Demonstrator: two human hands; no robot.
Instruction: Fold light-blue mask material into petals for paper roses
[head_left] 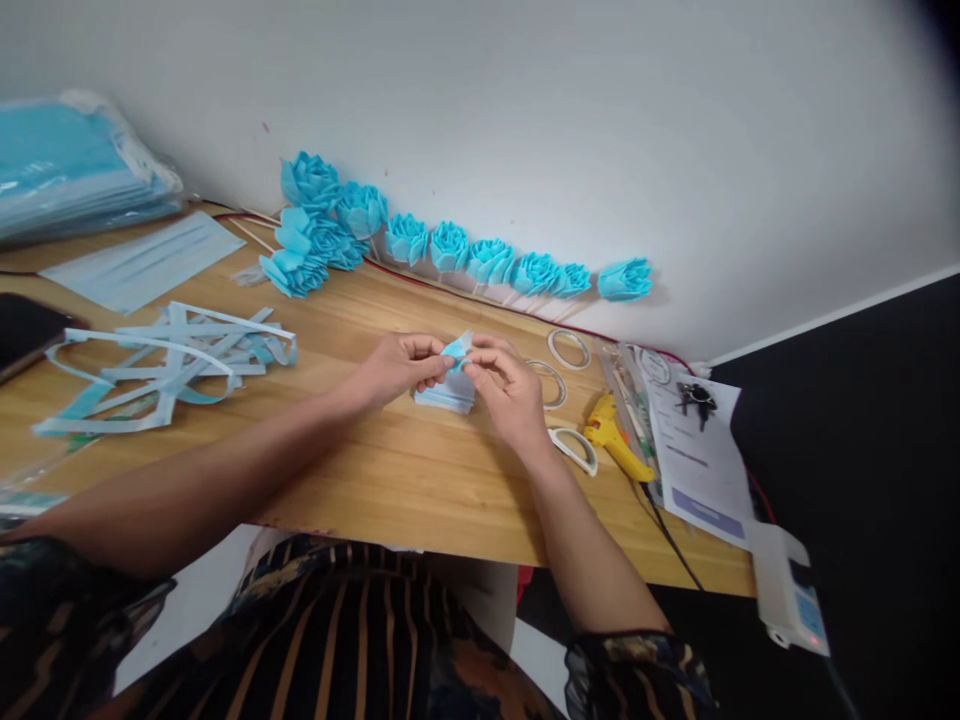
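Note:
Between my two hands, over the middle of the table, is a small folded piece of light blue mask fabric point(458, 347). My left hand point(409, 362) pinches its left side between thumb and fingers. On its right side my right hand point(508, 383) pinches it too, with the thumb in front. Directly below them lies a small stack of pale blue cut pieces point(444, 397), partly covered by the hands. White-handled scissors point(575, 450) rest just right of my right wrist, their blades mostly hidden.
Several blue fabric flowers point(491, 262) lean along the wall. Left are cut strips point(176, 365), a flat mask sheet point(146, 262), a bag of masks point(71, 165) and a phone point(34, 335). Right are tape rolls point(568, 349), a yellow glue gun point(616, 438), keys point(699, 396) and a power strip point(789, 585).

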